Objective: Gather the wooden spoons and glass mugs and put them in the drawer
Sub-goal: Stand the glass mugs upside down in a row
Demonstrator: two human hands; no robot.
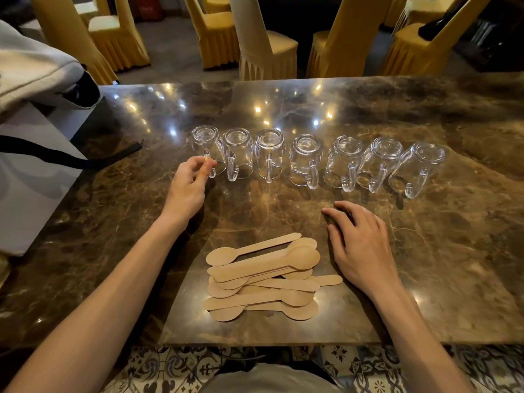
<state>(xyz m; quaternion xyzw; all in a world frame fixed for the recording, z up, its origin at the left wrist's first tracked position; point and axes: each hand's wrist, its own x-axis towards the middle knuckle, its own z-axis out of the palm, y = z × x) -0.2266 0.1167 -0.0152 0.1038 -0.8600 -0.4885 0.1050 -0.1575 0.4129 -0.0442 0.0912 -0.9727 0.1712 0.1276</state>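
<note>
Several clear glass mugs stand upside down in a row across the brown marble table (425,251), handles facing me. My left hand (188,188) pinches the handle of the leftmost glass mug (205,143) between thumb and fingers. The rightmost mug (419,165) leans to the right. A pile of several flat wooden spoons (263,276) lies near the table's front edge. My right hand (360,245) rests flat on the table just right of the pile, fingers spread, holding nothing. No drawer is in view.
A grey bag with a black strap (37,78) covers the table's left end. Yellow-covered chairs (215,35) stand beyond the far edge. Patterned floor tiles (170,370) show below the front edge.
</note>
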